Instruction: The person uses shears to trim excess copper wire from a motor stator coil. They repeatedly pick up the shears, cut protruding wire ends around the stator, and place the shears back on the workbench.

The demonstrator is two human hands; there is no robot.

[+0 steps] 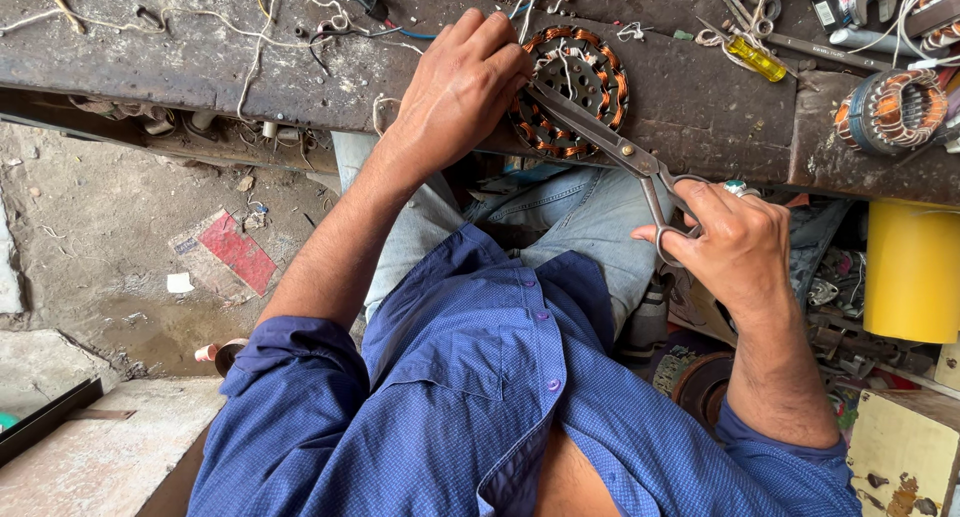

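Observation:
A round motor stator (590, 77) wound with copper wire coils lies near the front edge of a dark, worn workbench (200, 57). My left hand (462, 85) rests on its left side, fingers pressed over the coils. My right hand (735, 239) grips the handles of a pair of metal scissors (610, 147), fingers through the loops. The blades reach up and left across the stator, their tips hidden under my left fingers. A ring shows on my right hand.
A second copper-wound stator (893, 110) sits at the bench's right end. A yellow-handled screwdriver (755, 57), loose wires (250, 37) and tools litter the bench top. A yellow cylinder (912, 269) stands at the right. Dirt floor with paper scraps (235, 252) lies to the left.

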